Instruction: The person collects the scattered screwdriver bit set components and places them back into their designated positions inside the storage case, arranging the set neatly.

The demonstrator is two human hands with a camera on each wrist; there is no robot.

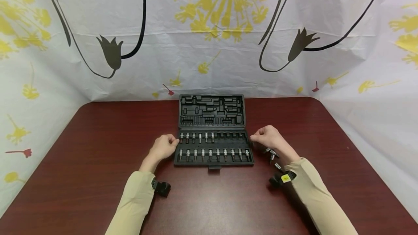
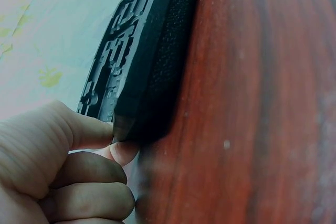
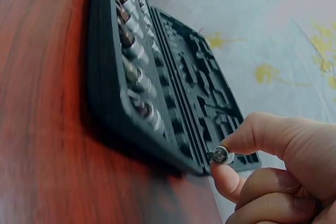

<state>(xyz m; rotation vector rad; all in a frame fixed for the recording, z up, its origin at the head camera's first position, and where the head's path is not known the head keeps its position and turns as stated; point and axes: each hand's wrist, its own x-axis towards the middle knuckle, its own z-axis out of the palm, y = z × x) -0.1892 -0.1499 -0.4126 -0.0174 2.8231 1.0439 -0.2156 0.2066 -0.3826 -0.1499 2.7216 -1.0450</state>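
Note:
A black bit socket case [image 1: 213, 143] lies unfolded on the table. Its front row is full of silver bit sockets [image 1: 210, 153], while the back row holds several on the left and bare slots on the right. My left hand [image 1: 164, 145] grips the case's left edge between thumb and index finger, the other fingers curled. Off the right edge of the case, my right hand [image 1: 268, 136] pinches a small bit socket [image 3: 223, 155] between thumb and index finger, its tip facing the right wrist camera.
Loose bit sockets [image 1: 272, 156] lie on the dark red wooden table [image 1: 130, 126] beneath and beside my right forearm. The opened lid [image 1: 212, 111] with moulded recesses lies toward the far edge. A patterned white cloth [image 1: 212, 64] hangs behind the table.

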